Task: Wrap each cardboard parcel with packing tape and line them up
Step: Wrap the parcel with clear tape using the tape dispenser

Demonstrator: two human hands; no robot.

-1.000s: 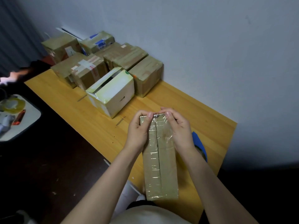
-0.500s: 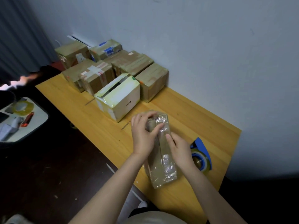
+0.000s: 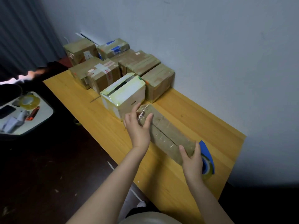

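- Head view: long parcel (image 3: 166,133), brown cardboard under glossy clear tape, runs slantwise across the yellow wooden table (image 3: 161,183). Its far end is just beside the white box (image 3: 127,96) and its near end is beside the blue tape dispenser (image 3: 207,159).
- I cannot tell whether the long parcel rests flat on the table or is lifted slightly off it.
- The left hand (image 3: 137,126) is at the far end of the long parcel. Its fingers (image 3: 134,110) are nearly straight and spread, laid along the left edge, and the thumb lies across the top face.
- The right hand (image 3: 191,159) holds the near end, thumb on the top face and fingers curled round the end on the dispenser side.
- The tape dispenser lies on the table just behind the right hand, partly hidden by it.
- The white box has an open slot between its top flaps and touches a taped brown box (image 3: 159,81) on its wall side.
- More taped brown boxes (image 3: 103,73) stand packed together beyond these, at the far end of the table against the pale wall (image 3: 210,46).
- Off the table to the left, a small white side table (image 3: 43,117) holds a roll of clear tape (image 3: 30,101) and an orange and black cutter (image 3: 33,113).
- A dark pleated curtain (image 3: 24,29) hangs at the upper left.
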